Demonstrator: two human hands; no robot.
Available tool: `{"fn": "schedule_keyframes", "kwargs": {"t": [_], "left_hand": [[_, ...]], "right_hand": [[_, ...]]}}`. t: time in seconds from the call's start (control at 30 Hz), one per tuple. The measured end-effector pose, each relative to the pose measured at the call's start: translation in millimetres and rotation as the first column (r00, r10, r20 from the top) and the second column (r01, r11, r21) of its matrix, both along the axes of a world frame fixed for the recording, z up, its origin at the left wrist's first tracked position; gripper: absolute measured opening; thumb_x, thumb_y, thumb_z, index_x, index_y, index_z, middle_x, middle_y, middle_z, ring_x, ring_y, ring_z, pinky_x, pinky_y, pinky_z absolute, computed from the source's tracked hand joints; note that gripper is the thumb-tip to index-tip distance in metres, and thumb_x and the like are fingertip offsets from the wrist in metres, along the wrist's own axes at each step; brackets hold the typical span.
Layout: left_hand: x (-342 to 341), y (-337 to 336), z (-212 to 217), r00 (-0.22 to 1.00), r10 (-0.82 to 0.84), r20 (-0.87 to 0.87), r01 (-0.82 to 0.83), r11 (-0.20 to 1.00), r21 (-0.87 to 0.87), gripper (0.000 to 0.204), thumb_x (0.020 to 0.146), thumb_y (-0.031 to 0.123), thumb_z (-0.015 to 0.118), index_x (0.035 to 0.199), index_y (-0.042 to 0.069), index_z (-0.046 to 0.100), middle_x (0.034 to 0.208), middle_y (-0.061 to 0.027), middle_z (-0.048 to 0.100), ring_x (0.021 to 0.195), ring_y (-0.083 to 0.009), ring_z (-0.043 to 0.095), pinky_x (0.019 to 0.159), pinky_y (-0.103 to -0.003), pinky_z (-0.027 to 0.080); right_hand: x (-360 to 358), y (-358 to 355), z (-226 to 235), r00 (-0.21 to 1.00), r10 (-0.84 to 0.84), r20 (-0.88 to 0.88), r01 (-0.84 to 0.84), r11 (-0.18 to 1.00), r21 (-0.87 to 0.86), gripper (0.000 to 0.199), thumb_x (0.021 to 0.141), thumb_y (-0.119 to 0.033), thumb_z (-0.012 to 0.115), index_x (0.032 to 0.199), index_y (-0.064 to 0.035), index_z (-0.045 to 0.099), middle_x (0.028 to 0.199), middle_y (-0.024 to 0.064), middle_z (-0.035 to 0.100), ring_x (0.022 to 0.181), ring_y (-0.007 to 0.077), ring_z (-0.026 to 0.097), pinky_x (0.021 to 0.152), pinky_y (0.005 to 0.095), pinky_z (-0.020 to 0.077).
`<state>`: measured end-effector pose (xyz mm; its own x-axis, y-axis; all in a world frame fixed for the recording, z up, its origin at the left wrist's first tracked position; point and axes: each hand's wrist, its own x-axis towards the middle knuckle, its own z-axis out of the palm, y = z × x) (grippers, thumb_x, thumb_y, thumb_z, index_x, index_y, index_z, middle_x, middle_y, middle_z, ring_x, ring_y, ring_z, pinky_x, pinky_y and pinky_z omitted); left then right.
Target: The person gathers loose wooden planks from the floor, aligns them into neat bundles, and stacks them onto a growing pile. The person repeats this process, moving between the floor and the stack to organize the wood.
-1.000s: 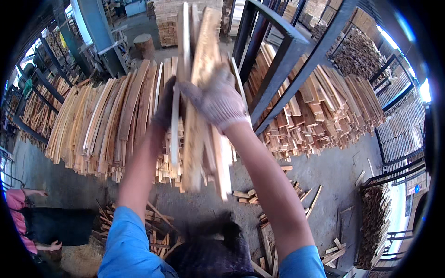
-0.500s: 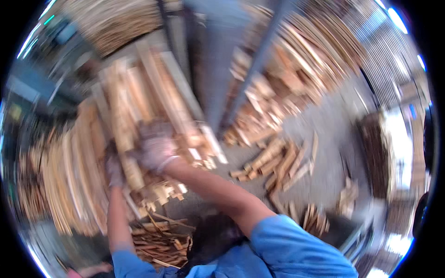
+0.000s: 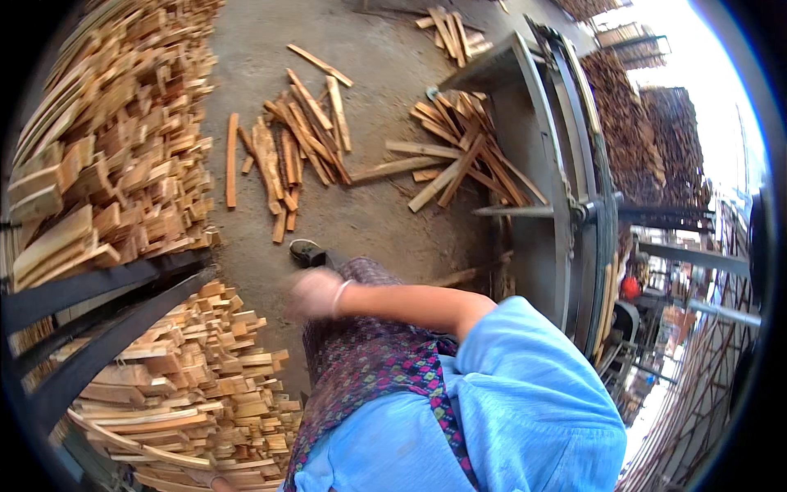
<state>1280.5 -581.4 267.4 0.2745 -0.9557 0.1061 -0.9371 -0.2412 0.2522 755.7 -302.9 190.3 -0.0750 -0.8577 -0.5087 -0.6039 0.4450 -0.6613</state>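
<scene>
My right hand [image 3: 315, 294], in a pale glove with a white band at the wrist, hangs in front of my patterned apron [image 3: 373, 353]. It is smeared by motion; I see no board in it, and its fingers cannot be made out. Below and to the left stands a stack of wooden slats [image 3: 238, 373], their cut ends facing me. At the lower edge, a small part of my left hand [image 3: 203, 476] shows against the lowest slats of that stack. Its fingers are mostly hidden.
A larger wood stack [image 3: 139, 156] rises at the far left, with dark metal bars [image 3: 115, 328] between the stacks. Loose slats [image 3: 291, 143] lie on the concrete floor [image 3: 377, 90]. Another slat heap [image 3: 467, 152] lies against a grey metal frame [image 3: 545, 164] at right.
The view has swung to the right. Both hands were on long boards of a stack; my right hand is now away from the boards, and my left is at the lower edge.
</scene>
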Motion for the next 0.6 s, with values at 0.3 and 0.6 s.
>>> {"fn": "schedule_keyframes", "kwargs": {"t": [0.3, 0.6], "left_hand": [[-40, 35, 55, 0.998, 0.069, -0.004, -0.069, 0.994, -0.086, 0.073, 0.108, 0.060, 0.027, 0.166, 0.016, 0.025, 0.170, -0.0095, 0.027, 0.157, -0.0326, 0.021, 0.130, -0.052, 0.019], [-149, 90, 109, 0.996, 0.067, -0.054, -0.064, 0.996, 0.068, 0.075, 0.108, 0.063, 0.029, 0.167, 0.016, 0.027, 0.167, -0.0143, 0.032, 0.152, -0.0371, 0.031, 0.126, -0.055, 0.027]], "right_hand": [[-186, 412, -20, 0.594, -0.640, -0.487, 0.773, 0.287, 0.565, 0.057, 0.095, -0.053, 0.054, 0.118, -0.0053, 0.076, 0.125, 0.0257, 0.069, 0.120, 0.0424, 0.066, 0.101, 0.0493, 0.0511], [-185, 504, -75, 0.958, -0.227, -0.177, 0.267, 0.929, 0.256, 0.040, 0.096, -0.015, 0.055, 0.134, -0.0182, 0.064, 0.126, 0.0248, 0.066, 0.119, 0.0423, 0.065, 0.100, 0.0461, 0.0545]]}}
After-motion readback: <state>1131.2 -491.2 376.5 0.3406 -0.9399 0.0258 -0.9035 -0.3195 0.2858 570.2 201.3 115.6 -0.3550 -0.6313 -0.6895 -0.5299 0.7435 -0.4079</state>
